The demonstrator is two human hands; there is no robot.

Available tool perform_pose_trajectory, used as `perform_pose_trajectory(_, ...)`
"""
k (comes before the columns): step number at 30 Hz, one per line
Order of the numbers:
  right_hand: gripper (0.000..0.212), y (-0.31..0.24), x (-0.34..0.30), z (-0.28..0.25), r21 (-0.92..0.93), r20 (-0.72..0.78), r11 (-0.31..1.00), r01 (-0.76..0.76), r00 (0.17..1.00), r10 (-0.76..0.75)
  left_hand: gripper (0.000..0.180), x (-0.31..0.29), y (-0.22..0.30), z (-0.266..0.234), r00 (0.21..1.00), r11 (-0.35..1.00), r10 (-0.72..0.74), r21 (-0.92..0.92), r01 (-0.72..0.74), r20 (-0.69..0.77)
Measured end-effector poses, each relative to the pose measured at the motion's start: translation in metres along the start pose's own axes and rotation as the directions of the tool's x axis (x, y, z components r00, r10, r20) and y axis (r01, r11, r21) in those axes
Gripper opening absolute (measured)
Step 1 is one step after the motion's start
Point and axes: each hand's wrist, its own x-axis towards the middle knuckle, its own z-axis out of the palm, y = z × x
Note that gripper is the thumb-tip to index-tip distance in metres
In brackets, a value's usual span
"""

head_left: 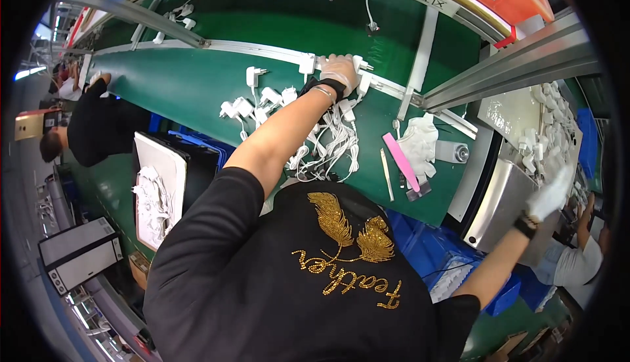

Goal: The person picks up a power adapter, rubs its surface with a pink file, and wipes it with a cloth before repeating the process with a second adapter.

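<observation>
My left hand (340, 72), in a thin pale glove, reaches to the white rail (275, 51) at the bench's far edge. Its fingers are curled round a white plug-in power adapter (361, 64), whose pins point right. Another white adapter (307, 64) stands against the rail left of the hand. Nearer me lie several white adapters (270, 97) and a tangle of white cables (338, 135), partly hidden by my forearm. At far right, my white-gloved right hand (551, 194) is smeared by motion beside a metal box (502, 194), near heaped white adapters (545, 139).
A pink strip (401, 162), a white glove (420, 140), a thin stick (386, 175) and a small metal can (453, 152) lie on the green bench (177, 76). Metal posts (518, 60) cross at right. A white tray (161, 198) stands left; a co-worker (111, 122) works beyond it.
</observation>
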Motion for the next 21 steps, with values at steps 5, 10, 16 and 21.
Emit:
perform_pose_trajectory(5, 0.048, -0.116, -0.091, 0.073, 0.384, 0.560, 0.813, -0.437, 0.811, 0.172, 0.043, 0.021, 0.010, 0.010, 1.000, 0.999, 0.009, -0.044, -0.009, 0.003)
perform_pose_trajectory(10, 0.076, -0.135, -0.131, 0.188, 0.240, 0.837, 0.756, -0.609, 0.525, 0.157, 0.044, -0.022, -0.012, -0.020, 0.949, 0.581, -0.119, -0.795, -0.173, -0.293)
perform_pose_trajectory(16, 0.087, -0.148, -0.128, 0.283, -0.153, 0.801, 0.987, -0.044, 0.580, 0.150, 0.061, -0.123, -0.054, -0.076, 0.977, 0.062, -0.180, -0.993, -0.105, -0.114)
perform_pose_trajectory(21, 0.074, -0.131, -0.140, 0.314, -0.104, 0.809, 0.994, -0.033, 0.579, 0.104, 0.071, -0.165, -0.088, -0.053, 0.998, -0.194, -0.002, -0.979, -0.066, -0.067)
